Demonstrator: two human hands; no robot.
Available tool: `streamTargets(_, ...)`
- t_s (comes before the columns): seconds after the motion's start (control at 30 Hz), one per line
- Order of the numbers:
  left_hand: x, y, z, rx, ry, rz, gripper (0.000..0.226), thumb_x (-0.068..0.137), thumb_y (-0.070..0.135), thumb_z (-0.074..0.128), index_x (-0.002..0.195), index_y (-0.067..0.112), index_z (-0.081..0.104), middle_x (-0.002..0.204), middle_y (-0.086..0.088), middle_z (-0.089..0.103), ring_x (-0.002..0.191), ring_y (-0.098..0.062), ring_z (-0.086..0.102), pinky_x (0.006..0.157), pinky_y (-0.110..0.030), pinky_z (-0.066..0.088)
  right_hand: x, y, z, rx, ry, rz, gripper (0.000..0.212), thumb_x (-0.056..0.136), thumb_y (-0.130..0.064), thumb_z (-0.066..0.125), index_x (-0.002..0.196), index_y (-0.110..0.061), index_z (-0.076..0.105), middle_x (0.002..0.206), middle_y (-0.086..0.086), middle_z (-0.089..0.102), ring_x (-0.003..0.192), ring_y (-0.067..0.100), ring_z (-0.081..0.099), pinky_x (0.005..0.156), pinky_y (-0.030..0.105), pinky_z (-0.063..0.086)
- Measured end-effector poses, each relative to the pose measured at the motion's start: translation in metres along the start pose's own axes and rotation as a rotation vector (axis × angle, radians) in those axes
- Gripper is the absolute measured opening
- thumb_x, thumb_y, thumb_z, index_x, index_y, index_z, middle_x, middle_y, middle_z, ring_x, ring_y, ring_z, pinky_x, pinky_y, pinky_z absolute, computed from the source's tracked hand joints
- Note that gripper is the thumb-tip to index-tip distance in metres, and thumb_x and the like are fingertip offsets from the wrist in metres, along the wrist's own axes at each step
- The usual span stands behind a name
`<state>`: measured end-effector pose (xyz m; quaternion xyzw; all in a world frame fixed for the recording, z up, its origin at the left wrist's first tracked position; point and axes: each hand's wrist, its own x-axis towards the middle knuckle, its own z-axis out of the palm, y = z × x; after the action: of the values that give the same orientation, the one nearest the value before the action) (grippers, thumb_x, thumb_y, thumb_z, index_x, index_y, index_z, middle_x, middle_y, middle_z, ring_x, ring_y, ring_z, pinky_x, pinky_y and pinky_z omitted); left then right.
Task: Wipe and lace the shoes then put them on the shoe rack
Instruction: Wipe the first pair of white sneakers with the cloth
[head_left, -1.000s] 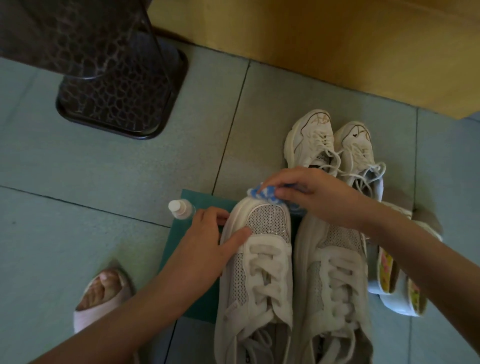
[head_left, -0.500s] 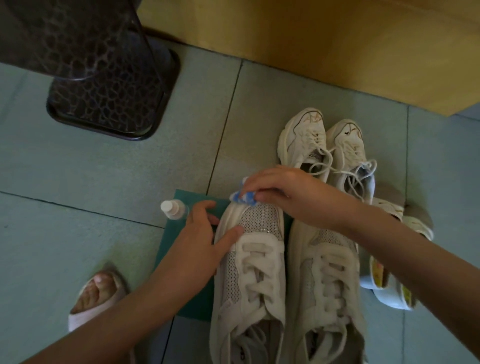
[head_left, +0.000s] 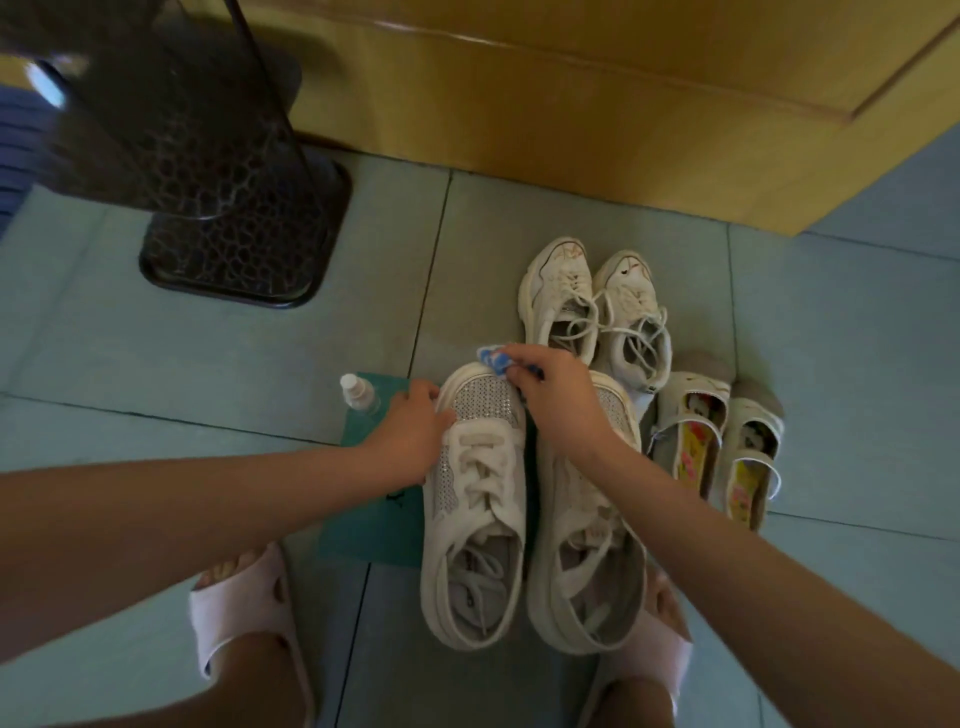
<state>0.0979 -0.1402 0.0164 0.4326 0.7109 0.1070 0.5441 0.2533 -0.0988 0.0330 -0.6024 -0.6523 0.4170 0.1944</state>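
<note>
Right hand (head_left: 558, 402) with blue cloth (head_left: 494, 358) on sneaker (head_left: 475, 499) toe

Both your bare forearms reach forward from the lower corners of the view and converge toward the middle. Your left hand (head_left: 410, 428) lies palm down, wrist straight, its fingers (head_left: 423, 391) spread and curled forward while the thumb stretches out to the right. Your right hand (head_left: 558, 402) sits a little farther forward and just beside the left, knuckles up, wrist bent slightly inward. Its fingers (head_left: 519, 358) are pinched tightly together at the tips, closed on something small. Your two hands are near each other but not touching. Lower down, both your feet show in slides, toes pointing forward.
</note>
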Motion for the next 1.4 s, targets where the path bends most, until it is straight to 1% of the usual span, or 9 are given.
streamTargets(0.13, -0.011, -0.001, -0.003, -0.047, 0.031, 0.007, 0.034, 0.099, 0.024, 0.037, 0.129, 0.010, 0.038, 0.127, -0.016, 0.047, 0.101, -0.030, 0.054, 0.066, -0.044, 0.056, -0.024, -0.004, 0.008, 0.112, 0.115, 0.065, 0.028, 0.094, -0.004, 0.049, 0.116, -0.009, 0.065, 0.114, 0.009, 0.065, 0.100, 0.020, 0.060, 0.091, 0.033, 0.049)
streamTargets(0.3, -0.024, 0.002, -0.006, -0.098, 0.062, 0.021, 0.035, 0.100, 0.020, 0.036, 0.132, 0.009, 0.038, 0.124, -0.018, 0.051, 0.090, -0.025, 0.053, 0.054, -0.031, 0.050, -0.055, -0.014, 0.022, 0.201, 0.202, 0.031, 0.029, 0.094, -0.004, 0.049, 0.116, -0.012, 0.065, 0.119, 0.004, 0.064, 0.105, 0.006, 0.053, 0.095, 0.010, 0.037)
streamTargets(0.47, -0.028, -0.002, -0.005, -0.089, 0.108, 0.059, 0.035, 0.100, 0.021, 0.035, 0.133, 0.010, 0.039, 0.120, -0.016, 0.054, 0.088, -0.020, 0.051, 0.057, -0.026, 0.045, -0.074, -0.009, 0.034, 0.274, 0.268, 0.069, 0.028, 0.093, -0.004, 0.051, 0.115, -0.012, 0.066, 0.123, 0.003, 0.063, 0.117, 0.012, 0.054, 0.106, 0.029, 0.039)
streamTargets(0.63, -0.028, -0.007, -0.008, -0.094, 0.122, 0.053, 0.036, 0.100, 0.024, 0.036, 0.133, 0.010, 0.040, 0.126, -0.016, 0.053, 0.105, -0.027, 0.053, 0.079, -0.035, 0.047, -0.098, -0.015, 0.050, 0.337, 0.326, 0.127, 0.029, 0.094, -0.006, 0.051, 0.118, -0.012, 0.065, 0.126, -0.002, 0.060, 0.117, -0.001, 0.046, 0.108, 0.021, 0.034)
streamTargets(0.8, -0.038, -0.025, -0.011, -0.151, 0.171, 0.089, 0.037, 0.100, 0.024, 0.034, 0.133, 0.010, 0.043, 0.133, -0.015, 0.052, 0.119, -0.029, 0.050, 0.099, -0.037, 0.039, -0.102, -0.031, 0.058, 0.283, 0.351, 0.074, 0.027, 0.093, -0.006, 0.053, 0.114, -0.014, 0.067, 0.122, -0.001, 0.063, 0.115, 0.004, 0.052, 0.106, 0.022, 0.037)
streamTargets(0.97, -0.058, -0.035, -0.005, -0.207, 0.153, 0.104, 0.045, 0.098, 0.039, 0.035, 0.137, 0.017, 0.043, 0.137, -0.008, 0.049, 0.125, -0.025, 0.047, 0.105, -0.035, 0.035, -0.118, -0.031, 0.067, 0.365, 0.331, 0.117, 0.029, 0.094, -0.007, 0.050, 0.117, -0.014, 0.065, 0.116, -0.012, 0.058, 0.105, -0.009, 0.049, 0.094, 0.001, 0.032)
streamTargets(1.03, -0.061, -0.037, -0.003, -0.199, 0.130, 0.108, 0.052, 0.095, 0.042, 0.042, 0.142, 0.019, 0.037, 0.142, -0.005, 0.045, 0.128, -0.024, 0.044, 0.109, -0.039, 0.033, -0.126, -0.026, 0.072, 0.429, 0.359, 0.149, 0.029, 0.095, -0.009, 0.050, 0.119, -0.016, 0.064, 0.118, -0.012, 0.057, 0.104, -0.011, 0.050, 0.097, 0.006, 0.036)
streamTargets(1.2, -0.058, -0.032, 0.006, -0.034, 0.112, 0.119, 0.052, 0.095, 0.024, 0.049, 0.143, 0.014, 0.033, 0.146, -0.008, 0.040, 0.131, -0.024, 0.041, 0.107, -0.034, 0.032, -0.138, -0.005, 0.078, 0.444, 0.399, 0.256, 0.031, 0.095, -0.009, 0.050, 0.122, -0.021, 0.061, 0.125, -0.005, 0.058, 0.119, 0.011, 0.052, 0.106, 0.032, 0.040)
streamTargets(1.4, -0.070, -0.030, 0.015, 0.035, 0.146, 0.092, 0.063, 0.090, 0.042, 0.052, 0.143, 0.015, 0.031, 0.146, -0.010, 0.037, 0.132, -0.027, 0.039, 0.106, -0.035, 0.032, -0.139, -0.009, 0.082, 0.559, 0.401, 0.278, 0.036, 0.094, -0.002, 0.049, 0.123, -0.020, 0.058, 0.125, -0.002, 0.058, 0.121, 0.013, 0.051, 0.106, 0.027, 0.038)
